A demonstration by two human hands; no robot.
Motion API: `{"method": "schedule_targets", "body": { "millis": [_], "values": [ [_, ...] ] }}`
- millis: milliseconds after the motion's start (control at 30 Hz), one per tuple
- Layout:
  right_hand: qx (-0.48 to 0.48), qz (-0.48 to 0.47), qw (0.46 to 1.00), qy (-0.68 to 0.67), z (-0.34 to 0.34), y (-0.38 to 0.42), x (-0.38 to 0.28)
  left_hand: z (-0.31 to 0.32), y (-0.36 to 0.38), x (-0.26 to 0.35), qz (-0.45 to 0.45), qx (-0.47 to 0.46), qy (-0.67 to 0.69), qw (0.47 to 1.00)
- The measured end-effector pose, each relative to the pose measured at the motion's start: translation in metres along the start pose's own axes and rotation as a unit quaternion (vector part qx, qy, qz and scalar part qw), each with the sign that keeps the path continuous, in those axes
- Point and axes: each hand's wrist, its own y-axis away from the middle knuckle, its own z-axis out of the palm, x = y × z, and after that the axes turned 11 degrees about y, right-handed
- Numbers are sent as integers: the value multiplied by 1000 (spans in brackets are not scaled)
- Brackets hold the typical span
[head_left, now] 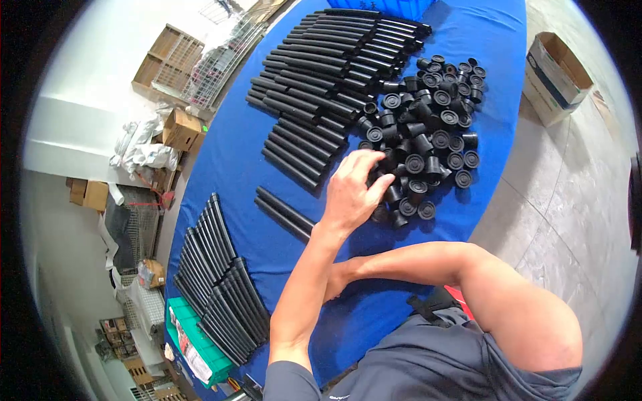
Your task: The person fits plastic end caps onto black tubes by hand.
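My left hand (354, 189) reaches over the near-left edge of a pile of black plastic caps (414, 164). Its thumb and fingers are spread apart, and nothing shows held between them. Below it, my right hand (339, 279) is low over the blue cloth, crossing behind my left forearm. The forearm covers most of its fingers, so whether they grip anything is hidden. Two loose black tubes (284, 212) lie side by side just left of my left wrist. Beyond them, many black tubes (314, 60) are stacked in rows, beside the caps.
A bundle of thinner-looking black tubes (224, 281) lies at the left, against a green bin (194, 334). A blue crate (401, 7) stands at the table's far end. On the floor at right is an open cardboard box (555, 77). Wire cages (221, 60) and cartons line the left.
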Motion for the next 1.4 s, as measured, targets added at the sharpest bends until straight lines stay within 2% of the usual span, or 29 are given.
{"method": "schedule_targets", "body": {
  "millis": [67,100,200,333,733,800,833,867,900,933,967,1000,1067,1100,1133,1167,1200,1267,1400],
  "values": [
    [-14,-25,999,22,9,-8,25,15,-12,1,82,9,-53,995],
    [-21,-38,999,32,11,-10,32,22,-16,5,51,-7,-28,998],
    [-24,-61,996,59,11,-12,45,39,-19,24,15,5,-97,995],
    [-21,-80,993,82,7,-10,37,63,-18,30,14,6,-156,988],
    [-14,-106,987,120,4,-11,29,64,-16,23,-13,23,-101,995],
    [-8,-112,986,127,2,-11,28,53,-20,21,53,85,-86,991],
    [-1,-112,985,130,2,-11,27,47,-18,27,-79,88,55,991],
    [3,-113,985,133,1,-11,27,39,-17,33,-157,94,233,955],
    [5,-115,984,135,-1,-10,26,29,-16,28,-207,97,399,888],
    [6,-117,983,138,-1,-10,26,17,-16,24,-249,99,552,789],
    [7,-118,983,140,0,-10,25,4,-14,24,-260,76,617,739],
    [6,-119,983,142,0,-11,24,-2,-13,27,-265,64,638,720],
    [5,-123,981,148,0,-11,25,0,-9,20,-288,34,539,791],
    [4,-125,981,151,0,-12,24,6,-8,21,-294,-6,445,846],
    [4,-126,980,155,0,-12,24,12,-8,28,-298,-62,297,905],
    [3,-127,979,161,-1,-12,25,19,-7,36,-258,-83,140,952],
    [1,-131,977,165,-1,-12,25,27,-4,43,-213,-100,-21,972],
    [-5,-139,974,180,-2,-12,22,47,6,42,-123,-65,-164,977],
    [1,-151,971,184,-8,-6,7,63,14,32,-82,-68,-140,984]
  ]
}}
